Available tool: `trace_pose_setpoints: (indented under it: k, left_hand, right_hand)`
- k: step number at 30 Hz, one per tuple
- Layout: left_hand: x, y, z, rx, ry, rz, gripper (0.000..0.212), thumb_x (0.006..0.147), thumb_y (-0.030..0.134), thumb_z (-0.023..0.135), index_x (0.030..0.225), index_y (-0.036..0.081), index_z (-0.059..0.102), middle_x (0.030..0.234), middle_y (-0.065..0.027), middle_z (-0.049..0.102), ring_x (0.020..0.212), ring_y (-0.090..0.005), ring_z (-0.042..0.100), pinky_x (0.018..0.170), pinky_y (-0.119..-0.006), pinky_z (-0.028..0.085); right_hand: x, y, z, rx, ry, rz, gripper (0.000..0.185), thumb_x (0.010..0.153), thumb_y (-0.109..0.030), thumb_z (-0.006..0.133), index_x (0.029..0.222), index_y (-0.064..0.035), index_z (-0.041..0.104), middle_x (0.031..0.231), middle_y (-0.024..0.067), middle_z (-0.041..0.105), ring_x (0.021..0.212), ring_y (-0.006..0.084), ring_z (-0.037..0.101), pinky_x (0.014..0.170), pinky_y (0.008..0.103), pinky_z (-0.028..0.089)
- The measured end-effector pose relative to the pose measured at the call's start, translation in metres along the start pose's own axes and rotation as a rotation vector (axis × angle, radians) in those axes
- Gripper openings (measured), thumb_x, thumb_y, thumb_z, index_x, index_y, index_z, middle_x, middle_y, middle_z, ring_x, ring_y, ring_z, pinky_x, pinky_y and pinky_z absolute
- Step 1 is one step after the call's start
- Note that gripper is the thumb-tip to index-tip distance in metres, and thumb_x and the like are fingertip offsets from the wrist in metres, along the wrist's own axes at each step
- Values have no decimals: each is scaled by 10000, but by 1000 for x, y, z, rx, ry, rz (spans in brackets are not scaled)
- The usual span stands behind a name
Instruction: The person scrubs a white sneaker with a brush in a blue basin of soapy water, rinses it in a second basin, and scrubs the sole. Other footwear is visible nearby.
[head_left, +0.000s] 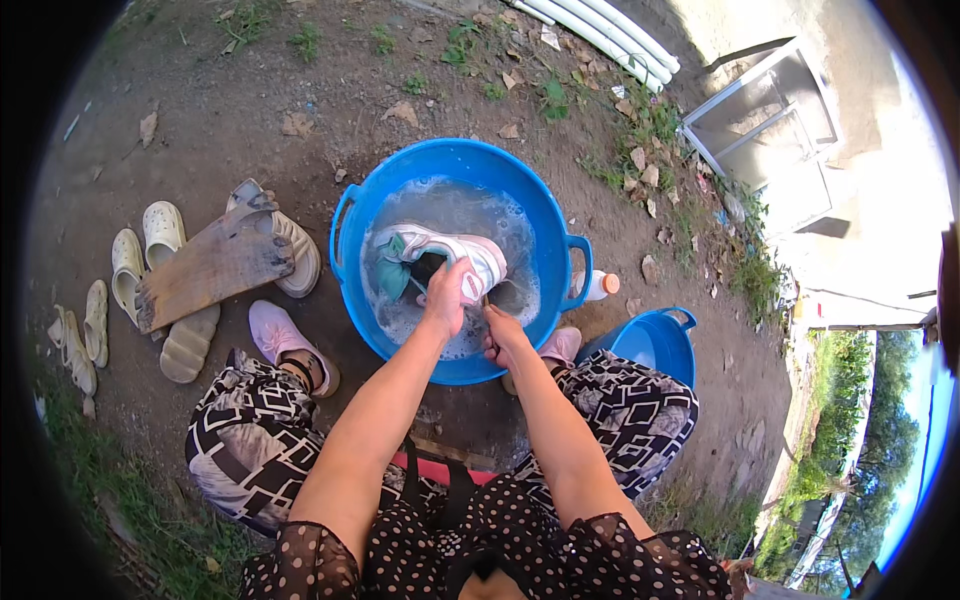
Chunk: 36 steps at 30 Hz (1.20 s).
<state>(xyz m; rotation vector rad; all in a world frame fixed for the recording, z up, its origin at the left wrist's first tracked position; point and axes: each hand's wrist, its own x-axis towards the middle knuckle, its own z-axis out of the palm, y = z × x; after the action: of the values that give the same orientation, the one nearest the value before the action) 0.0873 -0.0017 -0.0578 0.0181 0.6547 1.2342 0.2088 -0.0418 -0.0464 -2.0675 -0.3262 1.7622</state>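
Note:
A wide blue plastic tub (459, 150) with two handles stands between my feet and holds cloudy, sudsy water. Above its surface, my left hand (448, 296) grips a wet white and pink sneaker (469, 251) by the side of its opening; a teal part of the shoe folds out at the left. My right hand (504, 334) is closed on a thin handle beside the sneaker, near the tub's lower right wall. What that handle belongs to is mostly hidden, so its kind cannot be told.
Right of the tub are a white bottle with an orange cap (601, 285) and a small blue bucket (667, 345). At left, a worn wooden board (217, 262) lies across cream clogs (163, 229) and slippers. White pipes (607, 34) and a window frame (772, 112) are farther off.

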Motion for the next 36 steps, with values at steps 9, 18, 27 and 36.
trace_pose_setpoints:
  k: [9,18,27,36]
  left_hand:
    - [1,-12,-16,97,77,-28,180,891,156,526,980,1,508,904,-79,580,827,-181,606,662,-320,512]
    - [-17,-14,-34,335,262,-85,200,755,106,583,908,-19,554,870,-110,563,768,-212,581,650,-352,508]
    - [-14,-25,-59,472,297,-160,297,774,239,584,825,-52,620,718,-117,590,575,-182,570,515,-319,447]
    - [-10,-17,-75,380,408,-184,531,846,378,554,1152,-56,534,1013,-174,604,860,-258,605,714,-370,483]
  right_hand:
    - [-91,41,17,-604,271,-1046,514,921,-241,494,1397,-122,340,937,182,641,680,294,635,624,395,492]
    - [-103,60,0,-805,276,-878,580,886,-265,527,1397,-84,319,955,275,617,891,398,616,766,443,473]
    - [-42,25,20,-828,251,-761,570,902,-245,514,1400,-49,317,781,145,633,634,215,605,588,327,476]
    - [-58,12,52,-774,51,-539,603,878,-328,486,1386,-41,331,1192,267,542,1117,411,516,952,406,397]
